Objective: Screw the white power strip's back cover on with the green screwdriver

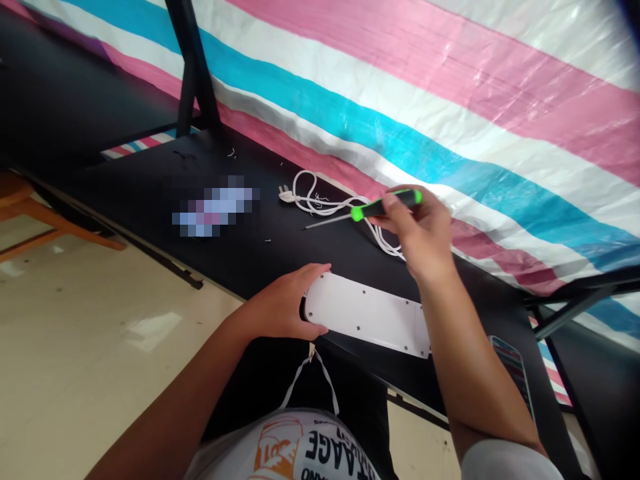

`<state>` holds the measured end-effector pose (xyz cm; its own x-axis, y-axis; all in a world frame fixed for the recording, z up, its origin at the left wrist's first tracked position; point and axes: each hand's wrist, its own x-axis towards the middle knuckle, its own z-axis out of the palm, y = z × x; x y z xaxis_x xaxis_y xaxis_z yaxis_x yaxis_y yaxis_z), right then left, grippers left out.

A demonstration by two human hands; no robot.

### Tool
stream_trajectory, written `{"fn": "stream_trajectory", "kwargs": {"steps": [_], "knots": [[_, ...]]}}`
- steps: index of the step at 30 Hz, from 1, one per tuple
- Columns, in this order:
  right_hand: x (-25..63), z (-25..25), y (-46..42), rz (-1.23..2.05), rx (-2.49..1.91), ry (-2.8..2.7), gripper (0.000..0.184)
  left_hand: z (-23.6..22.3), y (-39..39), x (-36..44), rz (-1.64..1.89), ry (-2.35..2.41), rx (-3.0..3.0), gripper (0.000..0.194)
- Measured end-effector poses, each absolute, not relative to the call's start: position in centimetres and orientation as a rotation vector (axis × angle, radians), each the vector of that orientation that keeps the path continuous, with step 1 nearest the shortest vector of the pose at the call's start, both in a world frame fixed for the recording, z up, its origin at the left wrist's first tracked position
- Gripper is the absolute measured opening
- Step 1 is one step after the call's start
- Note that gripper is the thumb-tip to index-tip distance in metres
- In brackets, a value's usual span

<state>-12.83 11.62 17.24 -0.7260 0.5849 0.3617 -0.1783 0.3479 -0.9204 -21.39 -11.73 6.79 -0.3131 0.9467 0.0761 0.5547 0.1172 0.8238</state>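
A long white power strip (367, 315) lies along the near edge of the black table, its flat face with several screw points turned up. My left hand (283, 303) grips its left end, thumb on the near side and fingers on the far side. My right hand (425, 227) is closed around the black and green handle of a screwdriver (387, 205). The thin shaft points left over the table, apart from the strip. My right forearm hides the strip's right end. Behind the strip lies a coiled white cord (320, 205) with a plug (286, 194).
Small screws (268, 241) and light scraps lie on the black table (240, 253). A blurred-out item (215, 207) sits at the left. On the right is a phone (515, 373). A striped plastic sheet (400, 100) hangs behind, and a wooden chair (60, 220) stands left.
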Motion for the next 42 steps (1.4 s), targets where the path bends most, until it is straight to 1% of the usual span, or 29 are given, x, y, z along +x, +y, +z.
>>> {"fn": "stream_trajectory", "kwargs": {"steps": [3, 8, 15, 19, 24, 33, 37, 42], "knots": [[-15.1, 15.5, 10.2, 1.498, -0.295, -2.083, 0.041, 6.9, -11.8, -21.3, 1.089, 1.928, 1.444, 0.106], [-17.0, 13.4, 9.1, 1.441, -0.297, -2.244, 0.039, 7.0, -11.8, -21.3, 1.091, 1.919, 1.454, 0.107], [-17.2, 12.5, 8.9, 1.475, -0.351, -2.218, 0.038, 6.6, -11.7, -21.3, 1.094, 1.940, 1.459, 0.107], [-16.7, 13.0, 9.2, 1.492, -0.352, -2.162, 0.039, 6.7, -11.8, -21.3, 1.089, 1.930, 1.461, 0.107], [-14.2, 15.2, 9.9, 1.536, -0.349, -1.997, 0.038, 6.8, -11.8, -21.3, 1.083, 1.936, 1.460, 0.108], [-6.2, 18.6, 12.2, 1.353, -0.355, -1.721, 0.023, 7.0, -11.9, -21.5, 1.020, 1.983, 1.467, 0.104], [-3.5, 18.5, 13.2, 1.277, -0.393, -1.616, 0.025, 6.7, -11.9, -21.6, 0.994, 2.015, 1.495, 0.101], [-1.9, 16.7, 13.6, 1.260, -0.462, -1.626, 0.026, 6.5, -11.8, -21.9, 0.952, 2.046, 1.509, 0.100]]}}
